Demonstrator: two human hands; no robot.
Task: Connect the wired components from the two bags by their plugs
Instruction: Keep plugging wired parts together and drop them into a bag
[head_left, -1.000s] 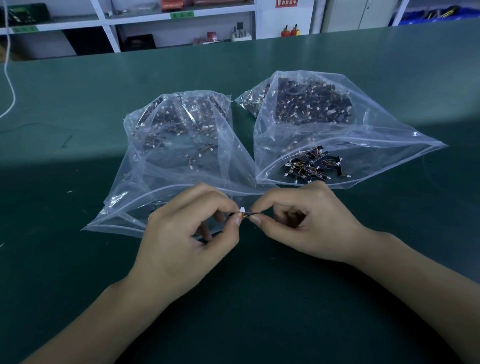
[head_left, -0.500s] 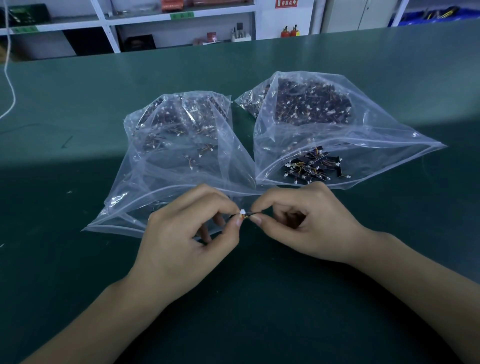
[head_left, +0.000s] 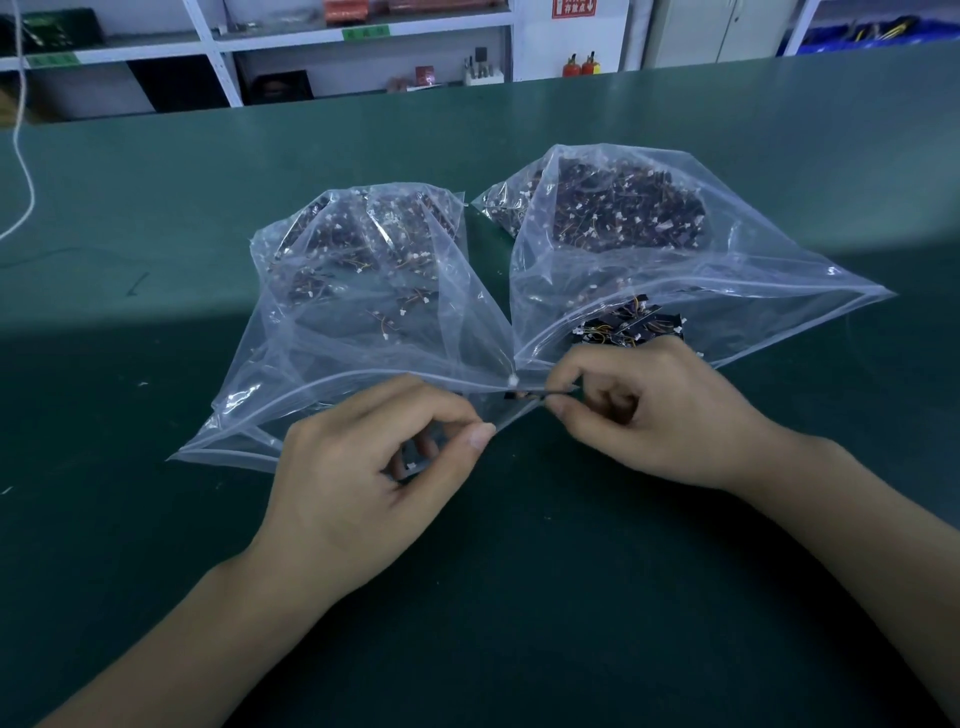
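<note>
Two clear plastic bags lie open toward me on the green table, the left bag (head_left: 363, 291) and the right bag (head_left: 649, 244), both full of small dark wired components with white plugs. My right hand (head_left: 649, 410) pinches a thin black wired component (head_left: 540, 391) whose white plug (head_left: 513, 381) points left over the left bag's mouth. My left hand (head_left: 374, 467) is a short way down and to the left, apart from that plug. Its thumb meets the index tip, and a small white plug piece (head_left: 410, 467) shows inside its curled fingers.
A loose heap of dark components (head_left: 628, 325) sits at the right bag's mouth, just behind my right hand. A white cord (head_left: 23, 156) hangs at the far left. Shelves with boxes and tools (head_left: 363, 47) stand beyond the table's far edge.
The hands were pressed together at a white plug; now they have come apart. My right hand lifted up and right with the wire, and my left hand drew back left.
</note>
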